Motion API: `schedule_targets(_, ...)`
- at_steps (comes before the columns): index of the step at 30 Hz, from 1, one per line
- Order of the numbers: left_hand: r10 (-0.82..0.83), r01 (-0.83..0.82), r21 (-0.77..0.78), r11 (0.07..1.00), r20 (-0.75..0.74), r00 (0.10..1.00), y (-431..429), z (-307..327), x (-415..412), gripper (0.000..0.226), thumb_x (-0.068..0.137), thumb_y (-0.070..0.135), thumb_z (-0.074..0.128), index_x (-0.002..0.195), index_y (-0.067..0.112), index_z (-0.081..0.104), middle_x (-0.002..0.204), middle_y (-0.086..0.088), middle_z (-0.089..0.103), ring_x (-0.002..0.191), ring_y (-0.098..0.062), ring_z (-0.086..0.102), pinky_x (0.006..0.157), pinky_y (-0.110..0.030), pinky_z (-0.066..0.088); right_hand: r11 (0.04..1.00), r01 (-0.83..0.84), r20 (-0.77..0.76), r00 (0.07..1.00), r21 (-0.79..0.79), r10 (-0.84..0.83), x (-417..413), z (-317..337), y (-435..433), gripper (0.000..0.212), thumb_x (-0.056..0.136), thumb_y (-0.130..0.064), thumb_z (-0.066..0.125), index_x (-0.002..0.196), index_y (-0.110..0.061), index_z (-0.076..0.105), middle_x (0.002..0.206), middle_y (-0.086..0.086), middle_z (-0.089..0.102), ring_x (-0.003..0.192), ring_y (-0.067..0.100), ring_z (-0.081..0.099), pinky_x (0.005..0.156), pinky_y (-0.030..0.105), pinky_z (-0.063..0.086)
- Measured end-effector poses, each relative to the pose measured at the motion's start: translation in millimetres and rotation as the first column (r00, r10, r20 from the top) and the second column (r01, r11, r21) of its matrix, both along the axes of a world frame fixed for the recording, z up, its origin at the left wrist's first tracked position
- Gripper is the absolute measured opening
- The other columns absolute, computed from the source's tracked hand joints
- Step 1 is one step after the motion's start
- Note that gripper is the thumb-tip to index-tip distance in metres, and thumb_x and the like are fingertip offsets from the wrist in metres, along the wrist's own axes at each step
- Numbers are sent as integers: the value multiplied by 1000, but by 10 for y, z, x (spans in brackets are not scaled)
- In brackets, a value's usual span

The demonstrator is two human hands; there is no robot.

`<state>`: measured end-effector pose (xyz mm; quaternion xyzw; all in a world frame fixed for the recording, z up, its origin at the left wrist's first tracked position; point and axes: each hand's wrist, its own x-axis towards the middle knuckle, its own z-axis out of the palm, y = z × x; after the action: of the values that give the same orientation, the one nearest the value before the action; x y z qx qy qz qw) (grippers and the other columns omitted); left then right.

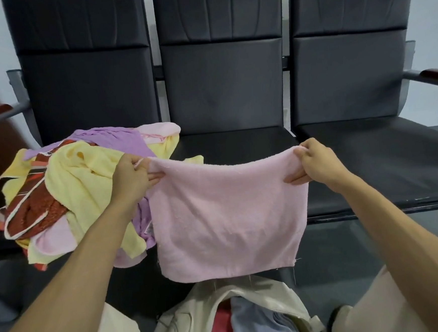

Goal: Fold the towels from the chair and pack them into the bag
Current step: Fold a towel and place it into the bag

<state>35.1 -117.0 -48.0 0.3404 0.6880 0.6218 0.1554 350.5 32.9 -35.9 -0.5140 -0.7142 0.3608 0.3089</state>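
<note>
A pink towel (226,212) hangs spread out in front of the middle seat. My left hand (132,178) pinches its upper left corner and my right hand (317,162) pinches its upper right corner. A heap of towels (73,187) in yellow, purple, pink and red-striped cloth lies on the left seat, partly behind my left forearm. Below the pink towel a cream bag (198,316) stands open on the floor, with grey-blue and red folded cloth inside.
A row of three black padded chairs (364,159) runs across the view, with wooden-topped armrests (436,74) at both ends. My knees in light trousers flank the bag. A dark shoe (337,313) shows at the lower right.
</note>
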Motion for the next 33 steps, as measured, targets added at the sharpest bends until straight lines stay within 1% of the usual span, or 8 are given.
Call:
schedule_targets(3, -21, 33, 79, 996, -143, 990, 54, 12, 75, 14, 100, 15, 48, 108, 4, 50, 123, 4, 59, 113, -17, 58, 96, -32, 49, 965, 66, -79, 996, 254, -48, -62, 10, 97, 25, 102, -20, 39, 110, -19, 62, 112, 3, 66, 102, 21, 65, 94, 40, 52)
schedule_targets(6, -108, 138, 103, 985, -254, 961, 130, 3, 153, 6, 102, 16, 45, 103, 11, 48, 127, 17, 53, 115, -5, 50, 94, -25, 40, 912, 64, -185, 983, 405, 14, -80, 80, 104, 29, 103, -14, 42, 122, -18, 63, 117, -4, 65, 108, 13, 58, 94, 29, 48)
schedule_targets(9, -140, 133, -42, 990, -312, 940, 218, -158, 180, 5, 101, 14, 45, 97, 11, 46, 103, 1, 58, 93, -16, 50, 75, -30, 39, 949, -48, 102, 995, 313, 17, -46, -38, 141, 32, 100, -6, 40, 118, -14, 65, 105, 5, 67, 97, 22, 63, 84, 35, 50)
schedule_targets(12, -345, 189, -384, 904, -391, 853, 221, -427, 193, 8, 101, 15, 42, 93, 14, 43, 86, 1, 51, 81, -20, 47, 64, -31, 34, 943, -274, 454, 876, 191, 163, -10, -249, 123, 31, 98, -5, 40, 112, -13, 66, 109, 8, 69, 102, 26, 63, 88, 35, 49)
schedule_targets(16, -527, 228, -587, 777, -407, 746, 136, -627, 190, 14, 100, 21, 42, 87, 25, 41, 95, -1, 55, 88, -18, 53, 75, -33, 46, 896, -444, 665, 667, -6, 335, -36, -422, 11, 29, 100, -15, 41, 115, -21, 65, 117, -1, 65, 103, 19, 56, 87, 28, 43)
schedule_targets(21, -653, 172, -706, 687, -495, 574, 111, -747, 246, 4, 101, 24, 42, 104, 25, 42, 118, -1, 57, 100, -17, 59, 89, -42, 51, 909, -406, 778, 540, -92, 320, -64, -578, 17, 45, 95, -34, 56, 137, -27, 40, 111, -1, 48, 94, 20, 49, 80, 31, 41)
schedule_targets(24, -671, 114, -731, 673, -539, 510, 233, -789, 271, 14, 102, 20, 40, 116, 20, 41, 111, -3, 56, 92, -19, 59, 84, -42, 52, 927, -363, 780, 553, -91, 293, -83, -574, 177, 53, 92, -40, 59, 138, -24, 37, 105, -1, 43, 93, 21, 49, 78, 31, 40)
schedule_targets(33, -625, 168, -686, 707, -496, 603, 828, -854, 358, 14, 103, 25, 35, 116, 22, 40, 114, 3, 47, 94, -23, 54, 85, -47, 47, 973, -228, 693, 696, -34, 187, -225, -703, 581, 44, 96, -31, 54, 136, -18, 41, 109, 6, 53, 90, 25, 53, 75, 31, 41)
